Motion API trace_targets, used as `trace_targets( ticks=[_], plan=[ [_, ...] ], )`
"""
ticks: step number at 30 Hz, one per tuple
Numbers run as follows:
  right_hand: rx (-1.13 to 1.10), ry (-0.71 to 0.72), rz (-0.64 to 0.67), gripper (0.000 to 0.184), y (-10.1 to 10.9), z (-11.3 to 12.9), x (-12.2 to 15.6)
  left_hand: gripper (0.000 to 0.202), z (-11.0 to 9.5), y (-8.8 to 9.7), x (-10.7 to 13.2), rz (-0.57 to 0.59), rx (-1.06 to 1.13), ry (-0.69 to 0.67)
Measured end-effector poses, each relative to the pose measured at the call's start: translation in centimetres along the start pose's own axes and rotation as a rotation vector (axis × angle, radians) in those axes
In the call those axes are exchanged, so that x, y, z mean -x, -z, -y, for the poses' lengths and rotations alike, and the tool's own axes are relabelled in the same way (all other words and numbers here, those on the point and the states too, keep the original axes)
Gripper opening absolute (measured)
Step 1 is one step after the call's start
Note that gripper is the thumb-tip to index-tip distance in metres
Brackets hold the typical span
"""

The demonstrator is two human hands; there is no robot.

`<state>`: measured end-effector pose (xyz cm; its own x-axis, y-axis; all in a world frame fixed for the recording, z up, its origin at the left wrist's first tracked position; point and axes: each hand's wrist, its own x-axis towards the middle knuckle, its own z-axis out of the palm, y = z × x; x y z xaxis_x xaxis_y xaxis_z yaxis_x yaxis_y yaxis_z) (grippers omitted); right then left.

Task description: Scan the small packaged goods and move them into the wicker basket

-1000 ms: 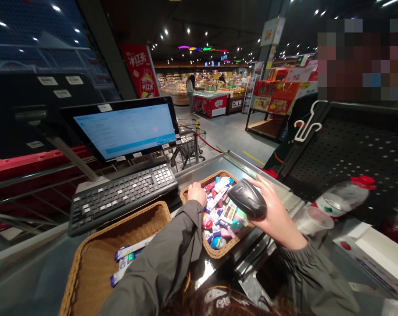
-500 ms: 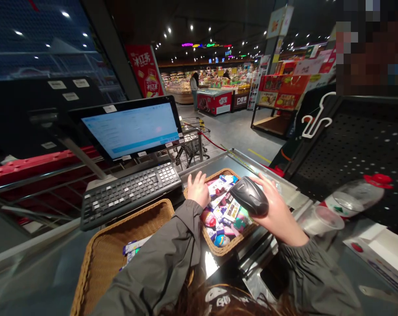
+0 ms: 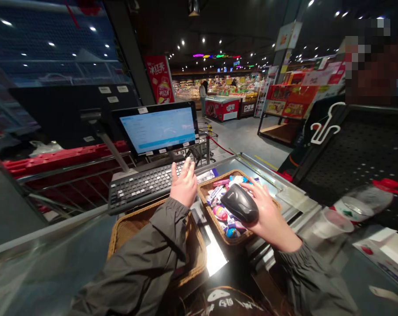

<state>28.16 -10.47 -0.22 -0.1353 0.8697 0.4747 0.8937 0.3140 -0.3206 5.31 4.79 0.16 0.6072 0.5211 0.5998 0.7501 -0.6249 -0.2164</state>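
as things stand: the wicker basket (image 3: 215, 221) at 12 o'clock is heaped with small colourful packets and capsule-shaped sweets (image 3: 222, 204), so lots looks left in it. the second wicker basket (image 3: 128, 226) at 8 o'clock is mostly hidden under the left sleeve (image 3: 146, 256); can't tell what's in there.

right hand (image 3: 267, 217): closed round a black handheld barcode scanner (image 3: 240, 202), held over the basket's right side.

left hand (image 3: 184, 184): open and empty, fingers spread, just off the right end of the black keyboard (image 3: 142, 186); can't tell if it's touching.

edges: the basket's far rim sits near the steel lip of the checkout counter (image 3: 261, 169), and the keyboard crowds it at 10 o'clock.

room: there's a bit of open counter at 2 o'clock, then a clear plastic cup (image 3: 330, 224) and a red-capped bottle (image 3: 361, 199) at 3 o'clock. the till monitor (image 3: 157, 130) stands at 11 o'clock, and the black pegboard panel (image 3: 356, 162) closes off 2 o'clock further out.
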Motion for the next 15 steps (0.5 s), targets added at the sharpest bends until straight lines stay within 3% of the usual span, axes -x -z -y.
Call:
trace_targets(
  ticks=[9, 15],
  plan=[
    [-0.029, 0.118, 0.085, 0.050, -2.5, 5.1, -1.5, 0.028, 3.6, 3.7, 4.6, 0.092, -0.096, 0.136],
    [-0.053, 0.187, 0.099, 0.051, -3.7, 7.4, -2.1, 0.034, 5.4, 5.1, 6.8, 0.130, -0.142, 0.184]
  ],
)
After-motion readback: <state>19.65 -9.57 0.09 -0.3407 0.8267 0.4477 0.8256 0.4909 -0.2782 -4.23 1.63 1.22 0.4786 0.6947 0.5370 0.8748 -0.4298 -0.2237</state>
